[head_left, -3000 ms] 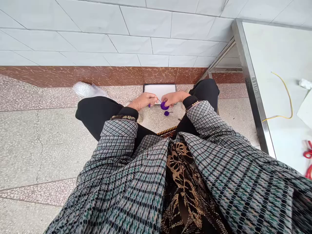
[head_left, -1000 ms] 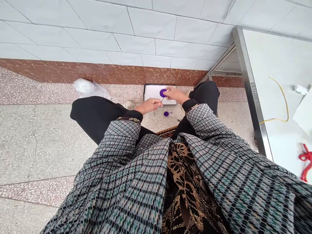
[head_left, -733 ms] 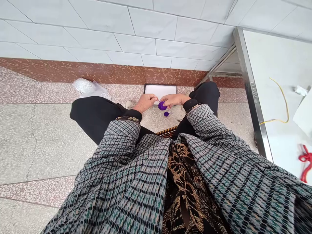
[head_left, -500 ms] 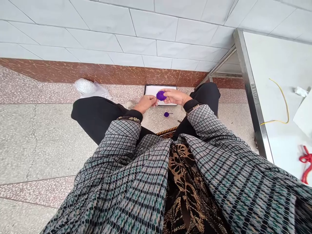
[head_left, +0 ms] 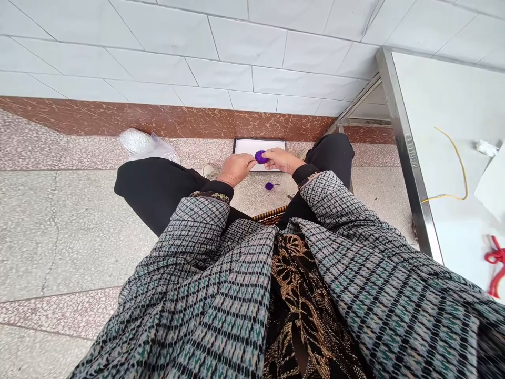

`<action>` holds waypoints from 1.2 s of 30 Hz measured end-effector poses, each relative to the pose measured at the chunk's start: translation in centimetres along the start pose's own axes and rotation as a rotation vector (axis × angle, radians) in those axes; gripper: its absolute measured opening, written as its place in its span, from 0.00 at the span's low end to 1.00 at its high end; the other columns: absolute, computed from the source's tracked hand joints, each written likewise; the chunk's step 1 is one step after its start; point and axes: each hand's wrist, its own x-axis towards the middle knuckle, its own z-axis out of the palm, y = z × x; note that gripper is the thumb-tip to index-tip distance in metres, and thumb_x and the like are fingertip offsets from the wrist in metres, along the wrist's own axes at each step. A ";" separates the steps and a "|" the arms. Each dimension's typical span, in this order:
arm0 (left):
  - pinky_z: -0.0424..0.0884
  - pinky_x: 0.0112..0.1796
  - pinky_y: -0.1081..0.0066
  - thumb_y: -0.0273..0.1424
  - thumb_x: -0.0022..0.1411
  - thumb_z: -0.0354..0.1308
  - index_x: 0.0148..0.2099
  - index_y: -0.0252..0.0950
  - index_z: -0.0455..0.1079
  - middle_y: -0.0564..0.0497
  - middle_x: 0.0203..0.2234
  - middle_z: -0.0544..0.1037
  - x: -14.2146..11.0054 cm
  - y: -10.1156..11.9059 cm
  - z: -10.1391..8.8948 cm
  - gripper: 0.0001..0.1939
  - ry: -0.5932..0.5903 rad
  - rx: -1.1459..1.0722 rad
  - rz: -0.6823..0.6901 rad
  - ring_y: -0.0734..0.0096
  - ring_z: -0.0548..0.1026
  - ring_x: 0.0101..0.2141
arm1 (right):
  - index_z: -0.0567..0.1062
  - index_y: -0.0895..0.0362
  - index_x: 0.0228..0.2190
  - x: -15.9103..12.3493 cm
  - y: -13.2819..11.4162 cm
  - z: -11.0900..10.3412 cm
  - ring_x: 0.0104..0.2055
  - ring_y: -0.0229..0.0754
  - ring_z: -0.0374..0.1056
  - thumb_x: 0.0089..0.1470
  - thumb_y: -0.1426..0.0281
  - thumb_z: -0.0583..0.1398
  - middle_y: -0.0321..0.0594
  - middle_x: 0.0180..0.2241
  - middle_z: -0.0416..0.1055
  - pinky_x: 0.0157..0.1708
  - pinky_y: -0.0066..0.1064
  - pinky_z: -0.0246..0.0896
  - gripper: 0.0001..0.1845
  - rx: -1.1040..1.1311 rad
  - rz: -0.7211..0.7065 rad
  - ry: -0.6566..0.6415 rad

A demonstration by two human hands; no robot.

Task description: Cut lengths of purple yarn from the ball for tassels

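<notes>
In front of me, above the floor, my right hand (head_left: 281,159) is closed on a purple ball of yarn (head_left: 260,156), gripping its right side between thumb and fingers. My left hand (head_left: 237,167) is pinched shut close to the ball's left edge; what lies between its fingertips is too small to make out. Below the hands, a smaller purple ball (head_left: 269,186) with a short thin tail rests on the speckled floor. Partly behind the yarn and hands is a white, dark-rimmed tray (head_left: 258,144) on the floor by the wall.
A white yarn bundle (head_left: 135,140) with clear plastic lies left of my knee. On the right stands a metal-edged white table (head_left: 442,158) bearing a yellow cord (head_left: 460,158) and a red knotted cord (head_left: 495,256). A tiled wall (head_left: 229,73) rises ahead.
My left hand has turned over, its back now facing up more, still near the ball. The right hand and yarn ball have shifted only slightly. The smaller ball stays put.
</notes>
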 end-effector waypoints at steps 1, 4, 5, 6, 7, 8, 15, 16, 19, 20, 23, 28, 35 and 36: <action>0.71 0.48 0.61 0.28 0.68 0.69 0.30 0.40 0.73 0.45 0.31 0.78 0.0 -0.1 0.0 0.13 0.006 0.055 0.049 0.55 0.76 0.38 | 0.75 0.58 0.32 0.0 0.1 0.0 0.26 0.34 0.67 0.73 0.82 0.63 0.37 0.27 0.73 0.31 0.22 0.72 0.15 -0.007 0.015 0.008; 0.71 0.45 0.61 0.28 0.70 0.68 0.33 0.39 0.75 0.46 0.33 0.77 -0.1 -0.5 0.2 0.11 0.000 0.180 0.168 0.56 0.76 0.38 | 0.77 0.58 0.31 -0.2 0.2 0.2 0.26 0.36 0.68 0.71 0.81 0.65 0.39 0.26 0.75 0.30 0.23 0.73 0.14 -0.007 0.062 0.040; 0.71 0.44 0.62 0.28 0.71 0.67 0.34 0.39 0.76 0.46 0.33 0.77 0.0 -0.6 0.2 0.10 -0.009 0.188 0.181 0.57 0.76 0.38 | 0.77 0.58 0.31 -0.3 0.1 0.2 0.26 0.36 0.69 0.71 0.80 0.66 0.39 0.26 0.75 0.30 0.23 0.73 0.14 -0.007 0.071 0.042; 0.70 0.43 0.63 0.28 0.71 0.67 0.35 0.39 0.77 0.46 0.34 0.77 0.0 -0.8 0.3 0.09 -0.018 0.189 0.186 0.57 0.76 0.38 | 0.77 0.58 0.31 -0.4 0.0 0.2 0.26 0.36 0.69 0.71 0.80 0.66 0.39 0.26 0.75 0.30 0.23 0.73 0.14 -0.006 0.079 0.043; 0.70 0.42 0.63 0.27 0.71 0.67 0.35 0.39 0.77 0.46 0.34 0.78 0.0 -0.9 0.3 0.08 -0.026 0.190 0.188 0.58 0.75 0.38 | 0.77 0.58 0.31 -0.5 -0.1 0.3 0.26 0.36 0.69 0.72 0.80 0.65 0.38 0.26 0.75 0.30 0.23 0.73 0.15 -0.005 0.084 0.042; 0.70 0.42 0.63 0.27 0.71 0.67 0.36 0.39 0.78 0.46 0.35 0.78 0.0 -1.0 0.3 0.08 -0.034 0.193 0.194 0.59 0.75 0.38 | 0.77 0.58 0.31 -0.6 -0.2 0.3 0.26 0.36 0.69 0.72 0.80 0.64 0.38 0.26 0.76 0.31 0.22 0.73 0.15 -0.004 0.090 0.040; 0.70 0.42 0.64 0.27 0.68 0.73 0.34 0.39 0.76 0.49 0.33 0.77 0.2 -1.1 -0.1 0.11 -0.049 0.175 0.244 0.61 0.74 0.36 | 0.77 0.58 0.29 -1.1 -0.6 0.4 0.25 0.35 0.67 0.73 0.79 0.64 0.38 0.24 0.74 0.31 0.23 0.72 0.16 -0.053 0.162 0.020; 0.70 0.43 0.64 0.26 0.67 0.74 0.34 0.39 0.76 0.49 0.33 0.77 0.2 -1.0 -0.1 0.12 -0.053 0.158 0.227 0.61 0.74 0.36 | 0.77 0.58 0.29 -1.1 -0.6 0.4 0.24 0.36 0.68 0.72 0.79 0.64 0.38 0.24 0.74 0.30 0.23 0.72 0.16 -0.064 0.170 0.017; 0.69 0.42 0.66 0.26 0.65 0.76 0.33 0.39 0.75 0.51 0.30 0.78 0.3 -0.8 0.0 0.13 -0.082 0.129 0.154 0.63 0.74 0.34 | 0.78 0.59 0.29 -1.1 -0.5 0.3 0.25 0.36 0.69 0.71 0.78 0.65 0.40 0.25 0.76 0.29 0.23 0.72 0.15 -0.099 0.182 -0.001; 0.68 0.42 0.66 0.27 0.64 0.76 0.33 0.39 0.75 0.51 0.30 0.78 0.4 -0.8 -0.1 0.12 -0.100 0.127 0.136 0.63 0.73 0.33 | 0.78 0.59 0.29 -1.0 -0.5 0.2 0.25 0.36 0.69 0.71 0.78 0.66 0.41 0.25 0.77 0.28 0.23 0.72 0.15 -0.111 0.185 -0.007; 0.69 0.42 0.66 0.28 0.64 0.73 0.33 0.39 0.78 0.51 0.29 0.80 0.6 -0.9 -0.2 0.08 -0.163 0.107 0.133 0.63 0.73 0.33 | 0.78 0.59 0.28 -0.7 -0.2 0.0 0.25 0.37 0.69 0.71 0.77 0.66 0.42 0.25 0.77 0.27 0.23 0.72 0.16 -0.145 0.189 -0.013; 0.72 0.45 0.66 0.27 0.65 0.69 0.35 0.41 0.84 0.51 0.28 0.82 0.9 -1.1 -0.7 0.05 -0.261 0.062 0.135 0.61 0.77 0.33 | 0.77 0.57 0.27 -0.3 0.2 -0.3 0.25 0.38 0.70 0.63 0.79 0.70 0.41 0.24 0.75 0.26 0.25 0.72 0.14 -0.190 0.185 0.009; 0.74 0.52 0.64 0.23 0.64 0.70 0.34 0.38 0.81 0.48 0.36 0.81 0.8 -0.5 -0.6 0.06 -0.252 0.023 0.223 0.60 0.79 0.40 | 0.77 0.58 0.27 -1.2 -0.1 -0.1 0.25 0.36 0.69 0.62 0.82 0.71 0.40 0.26 0.75 0.26 0.24 0.70 0.14 -0.217 0.189 -0.028; 0.74 0.50 0.65 0.22 0.63 0.70 0.35 0.37 0.80 0.48 0.37 0.80 0.8 -0.4 -0.5 0.06 -0.232 -0.004 0.226 0.61 0.77 0.40 | 0.77 0.59 0.28 -1.3 -0.1 0.0 0.25 0.36 0.69 0.63 0.83 0.70 0.39 0.25 0.74 0.26 0.23 0.70 0.14 -0.214 0.187 -0.036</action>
